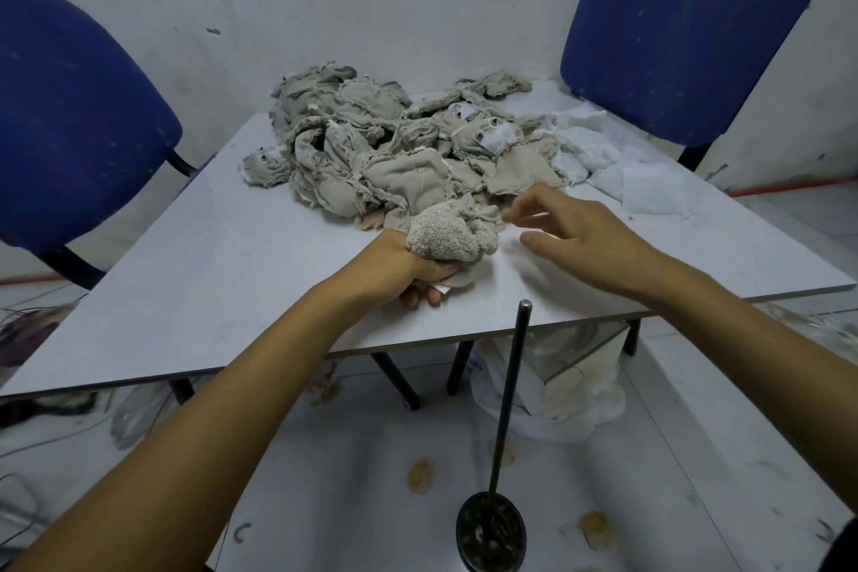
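Head view looks down on a pale grey table (232, 269), the largest thing in sight and the landmark for everything else. Two blue padded chairs stand against its far side: one chair (69, 130) off the table's far left corner, the other chair (687, 28) off its far right corner. On the far half of the table lies a heap of beige fabric skins (385, 153) with frayed edges; several show small eyes and white patches. On the table just right of the heap sit white fabric scraps (617, 167), touching the heap's edge. Under the table's near right part slumps a white plastic bag (557, 390) on the floor. In front of the table's near edge a thin metal rod (510, 390) stands upright from a round dark base (491, 532) on the floor, its tip overlapping the table's edge in this view.

A fuzzy cream plush piece (445, 237) rests on the table's middle, at the near foot of the heap and touching it. The left hand (399, 269) grips it from below and behind, fingers curled round its lower end, with a small white tag showing by the fingertips. The right hand (575, 237) hovers over the table just right of the plush piece, holding nothing, its fingers loosely spread and slightly blurred; whether they touch the plush cannot be told.
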The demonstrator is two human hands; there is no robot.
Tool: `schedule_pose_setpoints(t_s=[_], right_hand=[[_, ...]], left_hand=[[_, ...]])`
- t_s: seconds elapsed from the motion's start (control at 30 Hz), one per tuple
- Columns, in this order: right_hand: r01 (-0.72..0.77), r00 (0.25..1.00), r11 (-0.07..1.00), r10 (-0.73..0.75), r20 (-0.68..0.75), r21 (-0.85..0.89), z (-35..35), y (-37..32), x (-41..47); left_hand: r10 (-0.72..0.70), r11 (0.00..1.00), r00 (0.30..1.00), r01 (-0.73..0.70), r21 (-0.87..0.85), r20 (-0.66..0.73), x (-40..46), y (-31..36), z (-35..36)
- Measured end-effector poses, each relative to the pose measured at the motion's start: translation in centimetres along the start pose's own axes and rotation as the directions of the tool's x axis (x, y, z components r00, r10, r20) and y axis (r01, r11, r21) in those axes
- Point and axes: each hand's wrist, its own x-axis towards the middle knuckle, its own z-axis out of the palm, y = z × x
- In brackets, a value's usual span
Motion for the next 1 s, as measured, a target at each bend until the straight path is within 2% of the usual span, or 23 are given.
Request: schedule_pose_setpoints(t_s=[0.1, 0.17, 0.23, 0.33, 0.43, 0.5, 0.57, 0.67, 0.7, 0.73, 0.8, 0.83, 0.87, 0.93, 1.0], right_hand=[[0.088, 0.992, 0.994, -0.082, -0.095, 0.064, 1.0, -0.4, -0.2], [0.18, 0.973, 0.983, -0.173, -0.153, 0.029, 1.6, -0.6, -0.3], [0.211, 0.963, 0.977, -0.202, -0.176, 0.033, 1.7, -0.9, -0.2], [0.134, 0.988, 0.978, -0.119, -0.1, 0.161, 1.5, -1.2, -0.1], [0.055, 0.998, 0.945, -0.06, 0.003, 0.323, 1.7, -0.9, -0.1], [-0.029, 1.0, 0.831, 0.018, 0.024, 0.555, 2.2, -1.1, 0.0], [-0.121, 0.991, 0.625, 0.118, 0.06, 0.771, 2.7, -1.6, 0.2], [-0.266, 0.945, 0.32, 0.275, 0.179, 0.909, 3.6, -2.2, 0.2], [-0.292, 0.927, 0.316, 0.326, 0.185, 0.903, 3.7, -2.3, 0.2], [-0.298, 0.919, 0.397, 0.366, 0.149, 0.868, 3.6, -2.2, 0.2], [-0.234, 0.932, 0.691, 0.359, -0.043, 0.684, 3.1, -1.8, 0.0], [-0.165, 0.942, 0.827, 0.294, -0.163, 0.537, 2.7, -1.7, -0.2], [-0.081, 0.943, 0.917, 0.197, -0.268, 0.39, 2.3, -1.5, -0.3], [0.072, 0.931, 0.986, -0.012, -0.364, 0.152, 1.7, -1.4, -0.4], [0.154, 0.925, 0.988, -0.154, -0.347, -0.028, 1.7, -1.6, -0.4]], left_hand=[[0.032, 0.999, 0.999, -0.033, 0.031, 0.017, 0.0, -0.3, 0.1], [0.062, 0.995, 0.997, -0.065, 0.076, 0.039, 0.1, -0.6, -0.1], [0.095, 0.99, 0.993, -0.101, 0.096, 0.066, 0.1, -0.8, -0.4], [0.174, 0.981, 0.981, -0.18, 0.073, 0.084, 0.0, -0.8, -0.7], [0.209, 0.975, 0.977, -0.206, -0.083, 0.037, -0.3, -1.1, -0.5], [0.204, 0.96, 0.978, -0.21, -0.187, -0.053, -0.2, -1.3, -0.2], [0.202, 0.954, 0.973, -0.221, -0.203, -0.111, -0.1, -1.2, 0.1], [0.167, 0.966, 0.978, -0.188, -0.176, -0.125, 0.3, -0.8, 0.0], [0.152, 0.968, 0.98, -0.174, -0.179, -0.132, 0.4, -0.8, 0.0], [0.138, 0.97, 0.98, -0.163, -0.178, -0.147, 0.4, -0.8, -0.1], [0.11, 0.976, 0.973, -0.145, -0.165, -0.203, 0.5, -1.0, -0.2], [0.099, 0.978, 0.969, -0.137, -0.157, -0.227, 0.5, -1.1, -0.4], [0.094, 0.981, 0.967, -0.131, -0.142, -0.238, 0.6, -1.2, -0.6], [0.098, 0.986, 0.966, -0.126, -0.107, -0.238, 0.6, -1.2, -0.8], [0.104, 0.986, 0.967, -0.131, -0.103, -0.233, 0.7, -1.0, -0.6]])
